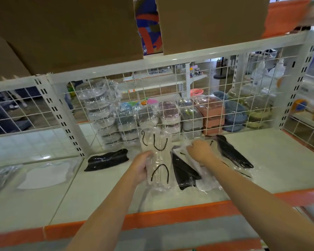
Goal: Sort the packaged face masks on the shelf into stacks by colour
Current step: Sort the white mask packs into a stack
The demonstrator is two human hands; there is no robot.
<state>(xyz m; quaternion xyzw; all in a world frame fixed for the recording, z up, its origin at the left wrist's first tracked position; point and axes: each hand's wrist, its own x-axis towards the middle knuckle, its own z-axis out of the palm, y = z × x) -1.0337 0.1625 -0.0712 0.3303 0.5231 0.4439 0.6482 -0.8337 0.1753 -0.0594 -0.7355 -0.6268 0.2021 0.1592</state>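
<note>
- Hands are both working over the white shelf (101,192) with its orange front edge.
- The left hand (141,167) is gripping a clear packet of beige masks with black ear loops (159,160), fingers curled round its left edge, holding it upright just above the shelf.
- The right hand (200,151) is reaching into the loose pile of packets (207,183) just beside it, fingers curled down onto the plastic (whether it is actually pinching one, I cannot tell).
- A black mask packet (183,171) is lying between the two hands, tilted, touching the pile.
- Another black packet (233,153) is lying just right of the right hand.
- A third black one (107,159) is sitting apart, left of the left hand, near the upright post.
- A white mask packet (45,175) is resting well off on the neighbouring shelf panel to the left.
- Behind it all, a wire grid (170,98) is showing wrapped goods beyond.
</note>
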